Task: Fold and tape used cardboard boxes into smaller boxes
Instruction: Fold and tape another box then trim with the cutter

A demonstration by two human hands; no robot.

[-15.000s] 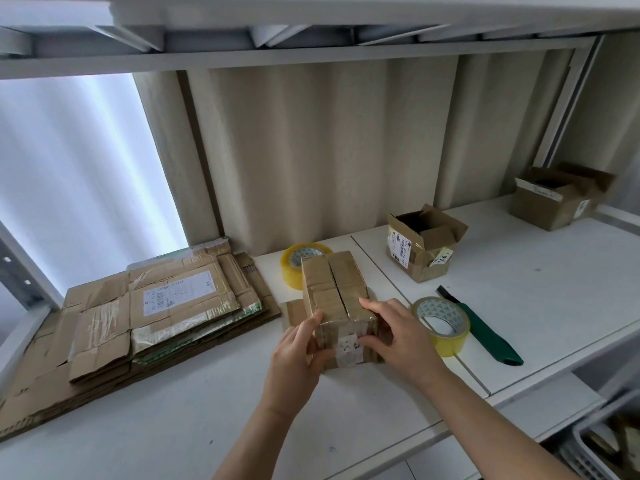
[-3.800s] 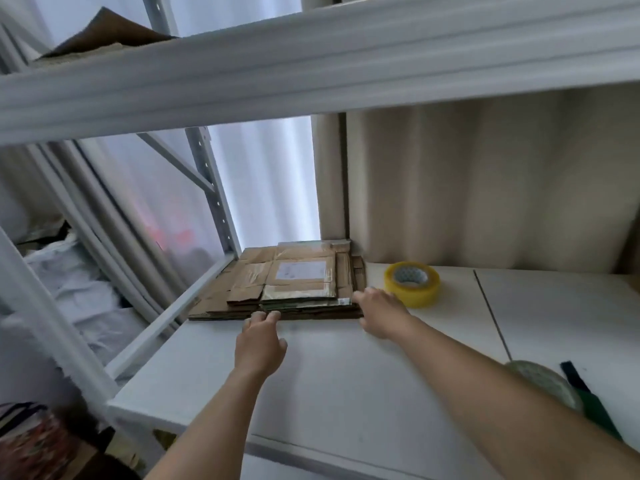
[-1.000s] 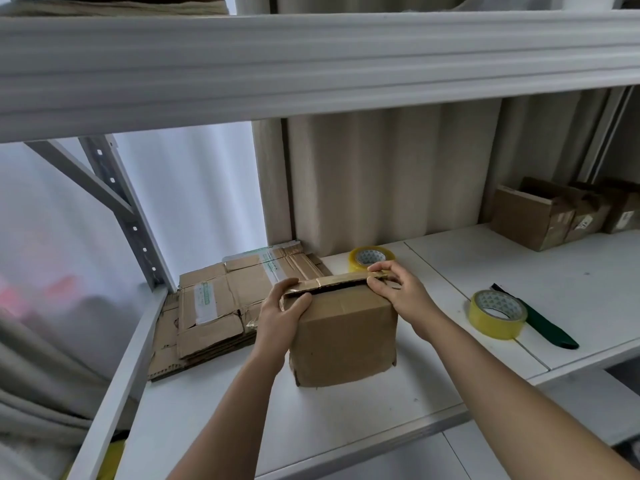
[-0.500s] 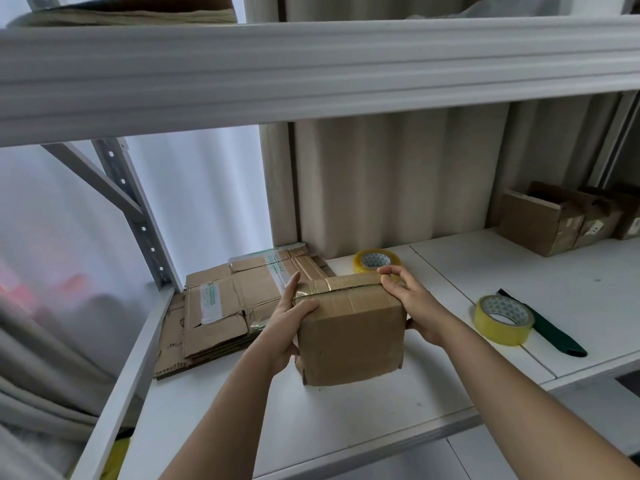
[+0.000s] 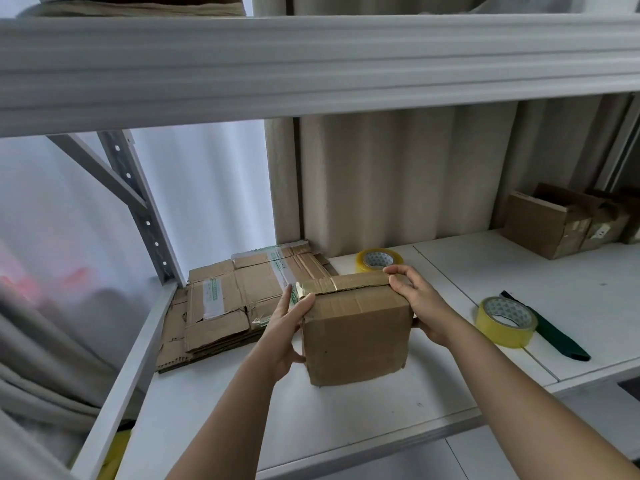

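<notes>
A brown cardboard box [image 5: 356, 336] stands upright on the white shelf [image 5: 346, 417] between my hands, with old tape across its folded top flaps. My left hand [image 5: 285, 323] grips its left side, the thumb hooked over the top left corner. My right hand [image 5: 417, 299] holds the right side, with fingers curled over the top right corner. A stack of flattened used cardboard [image 5: 242, 299] lies to the left. One yellow tape roll [image 5: 379, 259] sits just behind the box, another [image 5: 505, 320] to the right.
A dark green cutter [image 5: 550, 332] lies beside the right tape roll. Several small folded boxes [image 5: 568, 220] stand at the far right of the shelf. An upper shelf beam [image 5: 311, 60] crosses overhead, and a metal upright [image 5: 138, 209] stands at the left.
The box now stands with its top flaps pressed flatter. My left thumb has come over the top left corner, and my right hand has shifted slightly along the right edge.
</notes>
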